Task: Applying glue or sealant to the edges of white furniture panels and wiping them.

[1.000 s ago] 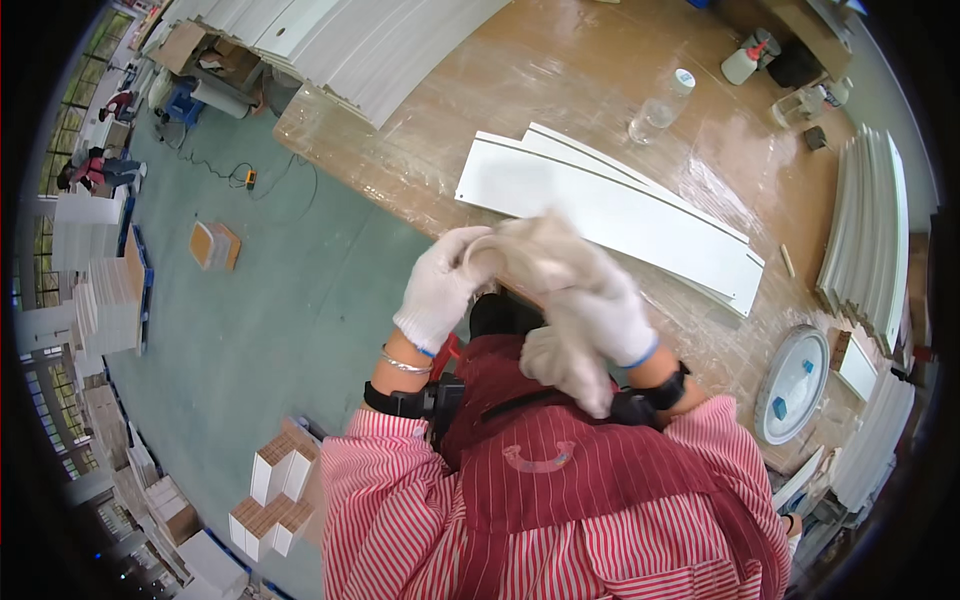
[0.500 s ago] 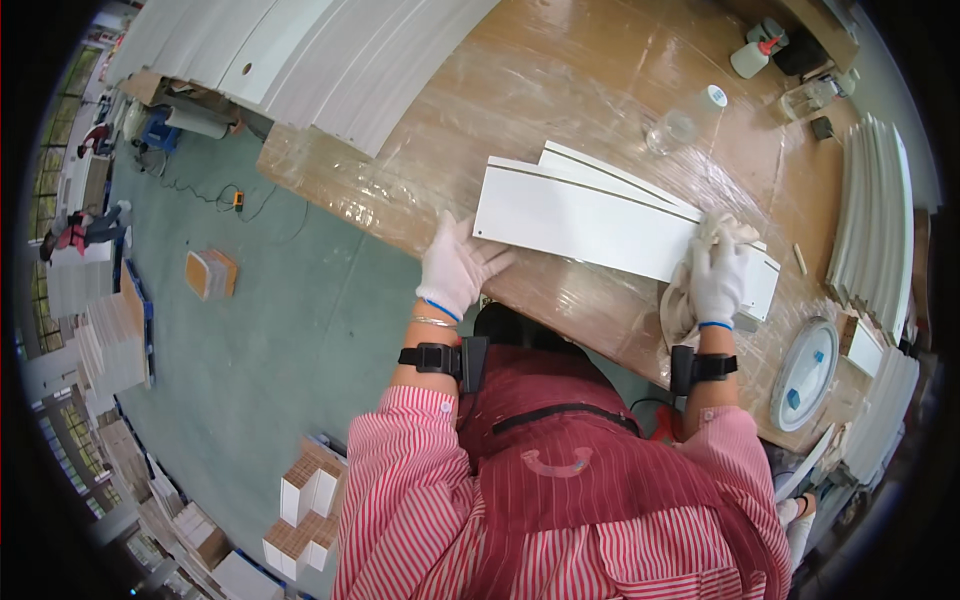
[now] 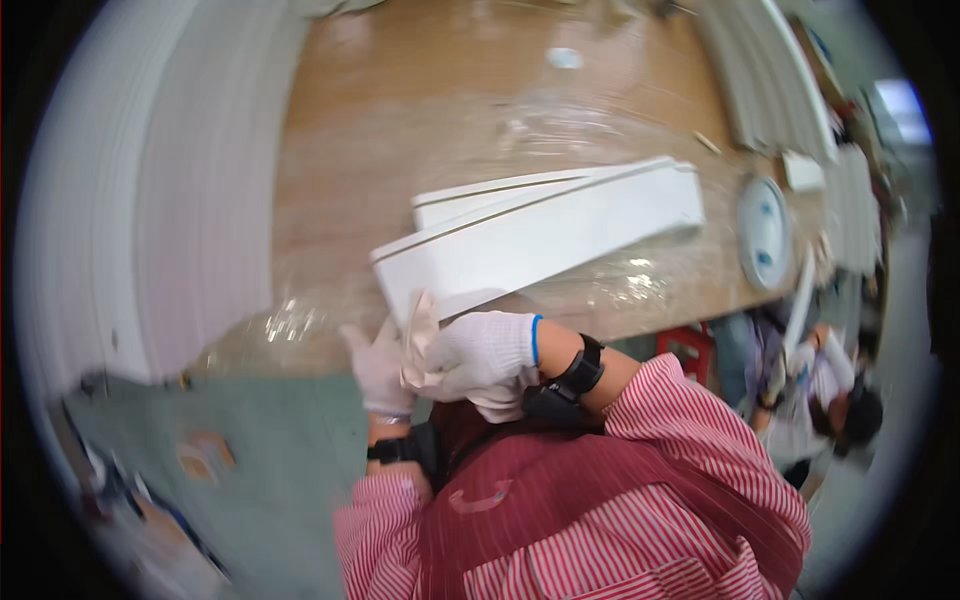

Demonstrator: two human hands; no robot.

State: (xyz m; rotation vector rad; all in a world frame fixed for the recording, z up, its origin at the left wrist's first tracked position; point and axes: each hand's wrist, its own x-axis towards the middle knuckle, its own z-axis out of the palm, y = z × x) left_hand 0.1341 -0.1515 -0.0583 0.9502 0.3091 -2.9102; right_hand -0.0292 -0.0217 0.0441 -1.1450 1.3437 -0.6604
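A long white board [image 3: 540, 240] with a dark groove along its far edge lies aslant on the film-covered table [image 3: 330, 200]. Under it, a second white board [image 3: 450, 205] shows along the far side. My right hand [image 3: 490, 345], in a white glove with a blue cuff, is closed on a pale cloth [image 3: 420, 345] by the upper board's near left corner. Beside it is my gloved left hand [image 3: 380, 375], blurred, its thumb and fingers apart close to that same corner. Whether the left hand touches the board is hard to tell.
Stacked white panels [image 3: 200, 200] stand on the left, more panels [image 3: 770, 80] at the far right. An oval white tray [image 3: 764, 235] with blue pieces sits near the right edge. A red stool [image 3: 688, 345] and another person [image 3: 810, 390] are to the right.
My view has turned, so the boards now slant the other way. My right hand has brought the cloth from the boards' right end to the left end, next to my left hand.
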